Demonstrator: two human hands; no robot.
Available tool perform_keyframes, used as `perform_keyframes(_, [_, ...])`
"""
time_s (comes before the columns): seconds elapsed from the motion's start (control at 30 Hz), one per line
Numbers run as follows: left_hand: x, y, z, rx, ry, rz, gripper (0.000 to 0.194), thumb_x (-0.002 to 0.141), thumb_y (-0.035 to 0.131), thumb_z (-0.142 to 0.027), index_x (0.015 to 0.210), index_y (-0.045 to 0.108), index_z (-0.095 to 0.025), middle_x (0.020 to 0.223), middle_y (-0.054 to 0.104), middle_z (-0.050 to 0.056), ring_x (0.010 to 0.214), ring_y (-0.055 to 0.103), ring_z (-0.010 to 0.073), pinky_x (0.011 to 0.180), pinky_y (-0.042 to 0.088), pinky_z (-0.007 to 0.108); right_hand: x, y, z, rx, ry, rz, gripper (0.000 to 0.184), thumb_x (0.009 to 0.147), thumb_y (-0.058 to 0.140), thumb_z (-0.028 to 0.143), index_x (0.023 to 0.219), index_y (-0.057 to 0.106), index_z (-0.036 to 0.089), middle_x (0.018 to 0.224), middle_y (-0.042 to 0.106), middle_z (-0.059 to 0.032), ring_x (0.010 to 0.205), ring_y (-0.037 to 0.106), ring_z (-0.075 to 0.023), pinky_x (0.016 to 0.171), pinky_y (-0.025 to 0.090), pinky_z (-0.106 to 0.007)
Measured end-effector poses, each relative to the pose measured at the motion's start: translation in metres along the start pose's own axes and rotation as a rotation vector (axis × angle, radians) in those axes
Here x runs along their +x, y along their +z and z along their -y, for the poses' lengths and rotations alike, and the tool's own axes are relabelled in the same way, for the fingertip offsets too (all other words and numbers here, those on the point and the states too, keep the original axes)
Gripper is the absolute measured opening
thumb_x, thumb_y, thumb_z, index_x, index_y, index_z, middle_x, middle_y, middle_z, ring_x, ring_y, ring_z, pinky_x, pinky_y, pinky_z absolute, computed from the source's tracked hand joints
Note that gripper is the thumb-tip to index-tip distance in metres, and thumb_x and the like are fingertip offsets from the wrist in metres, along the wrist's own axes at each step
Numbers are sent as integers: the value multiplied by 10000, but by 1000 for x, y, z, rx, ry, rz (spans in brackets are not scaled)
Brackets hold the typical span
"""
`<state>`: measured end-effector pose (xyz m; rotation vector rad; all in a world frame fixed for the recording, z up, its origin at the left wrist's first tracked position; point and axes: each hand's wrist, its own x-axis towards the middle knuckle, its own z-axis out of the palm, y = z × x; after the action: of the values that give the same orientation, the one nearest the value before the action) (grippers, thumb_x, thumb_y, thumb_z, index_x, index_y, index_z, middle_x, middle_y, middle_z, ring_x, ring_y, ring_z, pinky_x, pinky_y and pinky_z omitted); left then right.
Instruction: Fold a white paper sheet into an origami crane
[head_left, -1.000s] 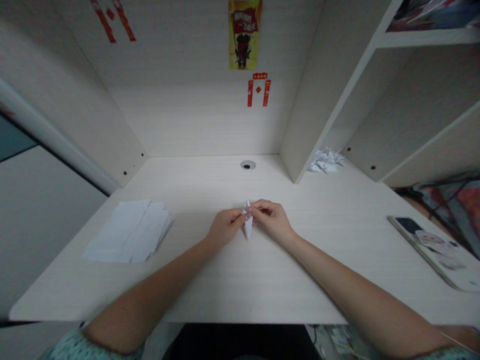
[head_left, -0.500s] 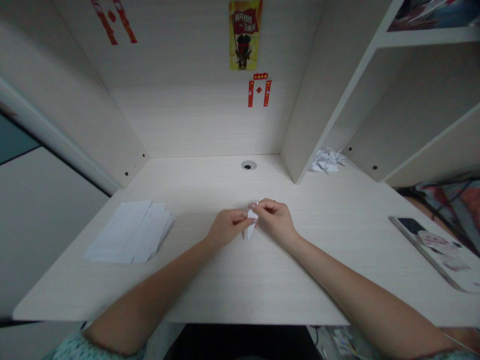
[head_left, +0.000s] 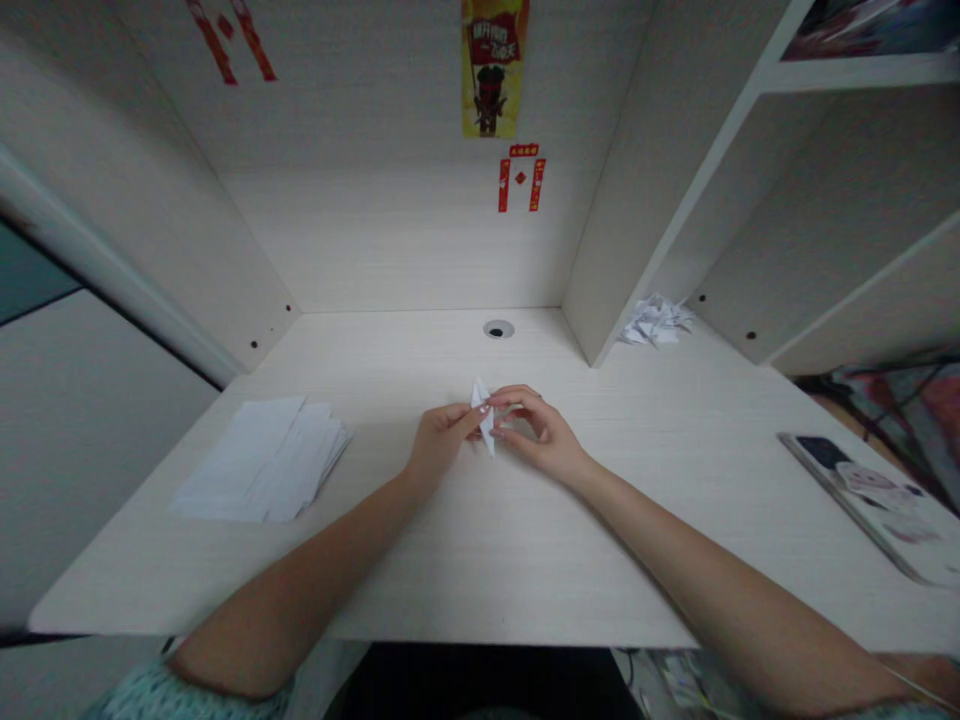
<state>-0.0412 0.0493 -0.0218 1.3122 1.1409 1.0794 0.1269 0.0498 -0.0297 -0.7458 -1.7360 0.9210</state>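
Note:
A small piece of folded white paper point(head_left: 486, 422), long and pointed at both ends, is held just above the middle of the desk. My left hand point(head_left: 441, 437) pinches its left side, with the thumb laid across the front. On the other side, my right hand point(head_left: 541, 430) curves round, index fingertip on the paper's upper right edge and thumb tip lower down by the same edge. The fingers hide part of the folds.
To the left lies a stack of white paper sheets point(head_left: 251, 460). A heap of small folded white papers point(head_left: 656, 320) sits behind the upright divider point(head_left: 637, 200). At the right is a phone point(head_left: 874, 505). A cable hole point(head_left: 499, 329) is near the back wall.
The folded paper has moved slightly left and away from me, turned so its upper point now shows. My right fingers have spread from a tight pinch into a wider curve.

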Motion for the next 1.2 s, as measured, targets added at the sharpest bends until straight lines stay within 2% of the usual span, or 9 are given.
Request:
perform_keyframes(0.23, [-2, 4, 0, -219, -39, -2, 285, 700, 661, -411, 663, 698, -131, 679, 679, 46, 635, 598, 152, 695, 489, 289, -1, 1, -6, 145, 101, 65, 308, 820, 610, 318, 1118, 576, 249, 1044, 580, -70, 953, 550, -195, 820, 468, -348])
perform_keyframes(0.57, [0, 2, 2, -137, -26, -31, 329, 711, 642, -447, 671, 706, -127, 712, 691, 58, 689, 616, 182, 691, 491, 298, -1, 3, -4, 144, 131, 47, 342, 801, 621, 328, 1124, 563, 234, 1011, 593, -66, 900, 562, -180, 787, 474, -328])
perform_keyframes(0.77, [-1, 3, 1, -119, -32, -32, 352, 694, 646, -485, 674, 707, -139, 703, 685, 55, 697, 614, 188, 684, 486, 299, -4, 4, -5, 15, 79, 34, 337, 800, 602, 257, 1129, 537, 228, 1009, 576, -65, 889, 561, -181, 776, 484, -335])
perform_keyframes(1.0, [-2, 5, 1, -128, -36, -57, 374, 666, 657, -506, 668, 699, -134, 658, 648, 39, 626, 568, 150, 585, 438, 252, -7, 7, 2, -246, -112, -5, 308, 780, 578, 147, 1074, 542, 234, 1078, 522, -83, 916, 534, -194, 765, 482, -345])
perform_keyframes(1.1, [-2, 5, 3, -124, -50, -57, 378, 665, 661, -506, 635, 682, -129, 616, 620, 29, 586, 536, 132, 563, 416, 241, -7, 7, 2, -287, -111, -4, 283, 784, 595, 164, 1055, 555, 235, 1081, 516, -85, 1008, 511, -212, 773, 480, -341])
perform_keyframes(1.2, [-1, 4, 4, -149, -67, -45, 379, 660, 668, -503, 677, 692, -125, 655, 635, 41, 628, 554, 147, 602, 434, 253, -6, 7, -1, -309, -96, -13, 269, 789, 612, 197, 1051, 564, 237, 1067, 527, -83, 1021, 508, -215, 742, 481, -327])
